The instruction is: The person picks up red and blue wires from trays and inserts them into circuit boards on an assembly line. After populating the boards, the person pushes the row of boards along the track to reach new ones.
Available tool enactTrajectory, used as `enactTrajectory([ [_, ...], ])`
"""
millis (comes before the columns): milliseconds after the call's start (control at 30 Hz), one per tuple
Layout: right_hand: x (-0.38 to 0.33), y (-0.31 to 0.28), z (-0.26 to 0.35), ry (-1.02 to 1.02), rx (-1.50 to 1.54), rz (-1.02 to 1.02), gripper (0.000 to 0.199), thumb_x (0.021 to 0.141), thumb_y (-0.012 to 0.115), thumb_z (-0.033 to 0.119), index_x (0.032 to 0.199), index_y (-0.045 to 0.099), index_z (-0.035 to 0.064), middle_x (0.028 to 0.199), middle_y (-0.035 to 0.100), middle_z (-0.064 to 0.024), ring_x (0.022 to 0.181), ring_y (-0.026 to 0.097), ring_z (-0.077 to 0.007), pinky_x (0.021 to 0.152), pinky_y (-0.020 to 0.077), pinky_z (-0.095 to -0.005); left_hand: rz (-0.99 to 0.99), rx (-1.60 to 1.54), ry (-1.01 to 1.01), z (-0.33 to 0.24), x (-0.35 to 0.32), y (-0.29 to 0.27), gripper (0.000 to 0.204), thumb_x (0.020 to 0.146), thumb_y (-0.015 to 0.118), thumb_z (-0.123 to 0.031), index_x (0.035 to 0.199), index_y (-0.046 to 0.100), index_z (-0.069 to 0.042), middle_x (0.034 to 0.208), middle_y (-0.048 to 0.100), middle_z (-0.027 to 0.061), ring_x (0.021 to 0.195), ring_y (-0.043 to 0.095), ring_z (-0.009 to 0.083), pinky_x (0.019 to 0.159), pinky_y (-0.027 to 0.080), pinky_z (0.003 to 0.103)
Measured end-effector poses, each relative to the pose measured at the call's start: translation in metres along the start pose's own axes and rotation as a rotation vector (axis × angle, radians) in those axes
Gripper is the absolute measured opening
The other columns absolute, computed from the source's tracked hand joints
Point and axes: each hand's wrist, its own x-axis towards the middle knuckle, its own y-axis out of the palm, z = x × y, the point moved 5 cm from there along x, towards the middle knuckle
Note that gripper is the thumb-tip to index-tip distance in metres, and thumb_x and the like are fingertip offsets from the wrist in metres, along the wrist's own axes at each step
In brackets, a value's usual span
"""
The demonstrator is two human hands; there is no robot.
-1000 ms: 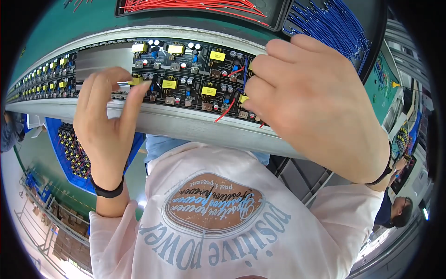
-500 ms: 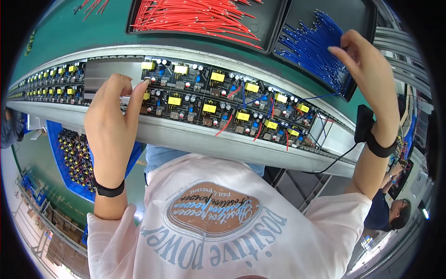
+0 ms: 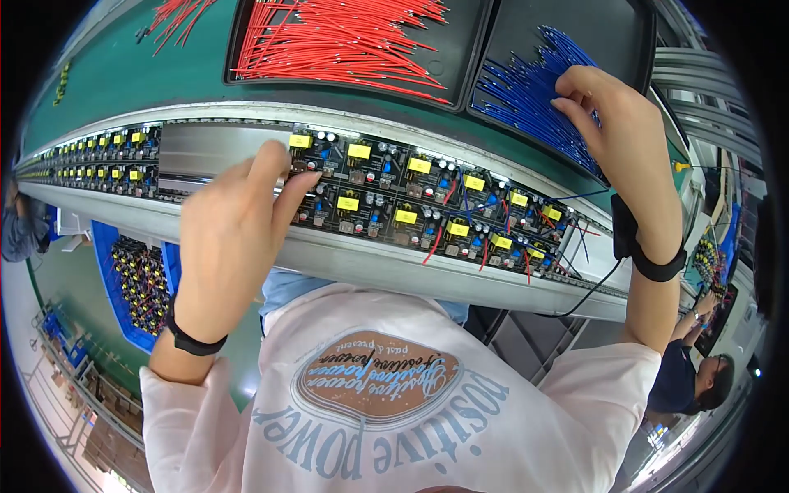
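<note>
My left hand (image 3: 238, 222) is at the left end of a row of joined circuit boards (image 3: 405, 216) with yellow, blue and black parts. Its thumb lies on the boards, apart from the bent index finger, and it seems to touch their end. Red and blue wires stick out of the boards on the right. Over a heap of blue wires (image 3: 530, 94) in a black tray (image 3: 604, 33) hovers my right hand (image 3: 604, 115). Its thumb and index finger are apart, with no wire visible between them. Black straps circle both wrists, the right one with a cord.
Red wires (image 3: 345, 41) fill another black tray (image 3: 460, 70) on the green bench (image 3: 107, 78). More boards (image 3: 99, 160) stand farther left on the metal rail. A blue bin (image 3: 111, 271) with boards sits below left. Another person (image 3: 690, 378) works at far right.
The joined boards have shifted right along the rail, with my left hand moving along beside them. My right hand has moved slightly left over the blue wires.
</note>
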Motion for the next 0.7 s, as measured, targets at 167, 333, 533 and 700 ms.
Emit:
enactTrajectory([
  [167,0.000,-0.011,0.006,-0.119,-0.130,-0.146,0.011,0.092,0.072,0.018,0.101,0.073,0.0114,0.088,0.071,-0.0070,0.081,0.069,-0.0311,0.070,0.0547,-0.0405,-0.099,0.075,0.379,-0.039,0.055,-0.029,0.015,0.094,0.073,-0.013,0.107,0.068,-0.007,0.093,0.068,0.0123,0.082,0.068,0.0311,0.069,0.052,0.039],
  [333,0.003,-0.022,0.022,-0.065,-0.246,-0.149,0.010,0.093,0.071,0.013,0.102,0.073,0.0088,0.091,0.068,-0.0069,0.082,0.067,-0.0277,0.071,0.0532,-0.0378,-0.166,0.024,0.565,-0.051,0.124,0.001,0.009,0.094,0.071,-0.008,0.102,0.069,-0.004,0.094,0.066,0.0107,0.083,0.067,0.0262,0.071,0.052,0.036],
  [533,0.010,-0.034,0.051,-0.032,0.089,-0.138,0.012,0.089,0.073,0.007,0.102,0.072,0.0068,0.093,0.065,-0.0069,0.081,0.065,-0.0282,0.071,0.0514,-0.0364,0.032,0.001,0.442,-0.042,0.147,0.016,0.011,0.089,0.074,-0.014,0.090,0.069,-0.005,0.093,0.060,0.0135,0.092,0.064,0.0367,0.080,0.052,0.044],
  [700,0.022,-0.024,0.079,-0.277,0.207,-0.078,0.015,0.083,0.076,0.005,0.097,0.072,0.0066,0.090,0.062,-0.0068,0.081,0.062,-0.0289,0.072,0.0493,-0.0379,-0.187,-0.189,0.568,-0.042,0.147,0.001,0.010,0.088,0.074,-0.010,0.090,0.067,-0.003,0.090,0.061,0.0126,0.087,0.063,0.0336,0.078,0.052,0.042],
])
